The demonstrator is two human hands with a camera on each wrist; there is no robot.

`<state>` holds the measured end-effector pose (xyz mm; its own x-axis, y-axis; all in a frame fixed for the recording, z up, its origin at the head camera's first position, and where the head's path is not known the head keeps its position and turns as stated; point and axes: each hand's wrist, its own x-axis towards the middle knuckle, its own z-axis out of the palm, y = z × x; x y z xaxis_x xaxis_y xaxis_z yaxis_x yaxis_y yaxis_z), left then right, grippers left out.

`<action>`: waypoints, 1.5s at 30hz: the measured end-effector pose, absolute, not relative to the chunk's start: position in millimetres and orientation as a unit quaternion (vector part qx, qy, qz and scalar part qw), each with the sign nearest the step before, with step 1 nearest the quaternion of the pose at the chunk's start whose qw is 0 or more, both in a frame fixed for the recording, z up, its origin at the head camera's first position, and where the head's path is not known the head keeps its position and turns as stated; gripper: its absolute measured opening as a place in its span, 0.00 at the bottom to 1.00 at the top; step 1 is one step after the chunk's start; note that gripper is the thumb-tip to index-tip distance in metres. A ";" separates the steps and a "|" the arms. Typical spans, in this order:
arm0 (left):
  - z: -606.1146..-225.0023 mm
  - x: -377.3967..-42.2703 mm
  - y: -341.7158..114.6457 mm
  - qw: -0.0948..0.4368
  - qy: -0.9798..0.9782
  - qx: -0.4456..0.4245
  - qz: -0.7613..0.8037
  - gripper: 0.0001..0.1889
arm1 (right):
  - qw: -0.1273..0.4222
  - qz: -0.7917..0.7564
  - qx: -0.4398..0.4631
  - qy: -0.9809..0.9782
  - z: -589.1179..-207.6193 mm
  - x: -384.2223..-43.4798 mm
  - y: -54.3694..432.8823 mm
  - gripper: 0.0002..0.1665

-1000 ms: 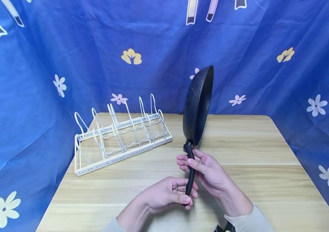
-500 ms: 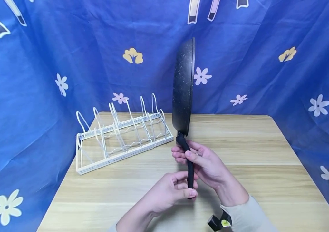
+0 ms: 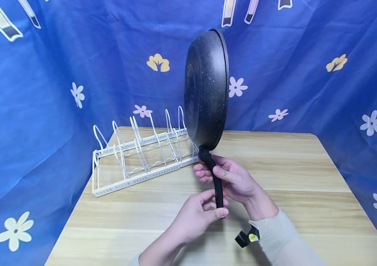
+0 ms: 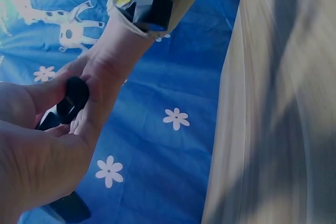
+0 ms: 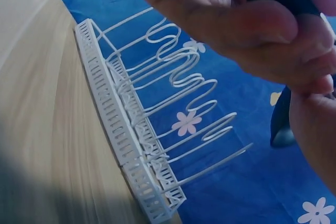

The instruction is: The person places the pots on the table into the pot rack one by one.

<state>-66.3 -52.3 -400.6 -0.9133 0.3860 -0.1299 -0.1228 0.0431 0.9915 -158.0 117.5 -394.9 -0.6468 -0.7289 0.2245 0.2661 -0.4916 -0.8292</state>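
Note:
A black speckled frying pan (image 3: 209,88) is held upright above the table in the head view, its underside turned to the left and its handle pointing down. Near the top of the handle, my right hand (image 3: 236,181) grips it between thumb and fingers. Lower down, my left hand (image 3: 199,214) pinches the handle's end. The left wrist view shows the handle's end (image 4: 76,95) between the fingers, with most of the pan hidden behind the left hand. In the right wrist view, fingers (image 5: 262,22) wrap around the handle.
A white wire pan rack (image 3: 145,177) with upright loops stands at the left back of the wooden table (image 3: 291,177). The pan overlaps its right end in the head view. Behind the table hangs a blue patterned cloth (image 3: 274,74). A wrist camera (image 3: 246,238) sits below the right sleeve.
The pan has been raised and shifted left, and has turned so that its underside shows instead of its inside. Both hands have moved slightly up with it, keeping their hold on the handle.

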 end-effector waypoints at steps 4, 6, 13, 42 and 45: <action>-402.6 -68.7 -49.6 0.158 0.715 0.087 0.675 0.17 | 0.318 -0.805 -0.302 0.400 -395.6 -166.5 116.3 0.30; -404.0 -69.5 -48.6 0.151 0.715 0.080 0.678 0.17 | 0.324 -0.801 -0.307 0.398 -396.6 -169.7 115.4 0.29; -410.9 -70.0 -48.3 0.138 0.700 0.070 0.697 0.21 | 0.333 -0.788 -0.311 0.413 -404.3 -178.3 112.3 0.31; -445.1 -76.6 -33.9 0.133 0.707 0.028 0.694 0.21 | 0.379 -0.774 -0.304 0.407 -438.7 -194.4 120.0 0.31; -445.1 -75.0 -32.0 0.129 0.708 0.030 0.693 0.22 | 0.382 -0.768 -0.314 0.407 -437.9 -195.2 121.0 0.29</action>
<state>-75.0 -32.0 -445.1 -0.9649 0.2218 -0.1402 -0.1354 0.0371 0.9901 -195.2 121.0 -437.9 -0.5120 -0.8418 0.1710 0.3306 -0.3768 -0.8653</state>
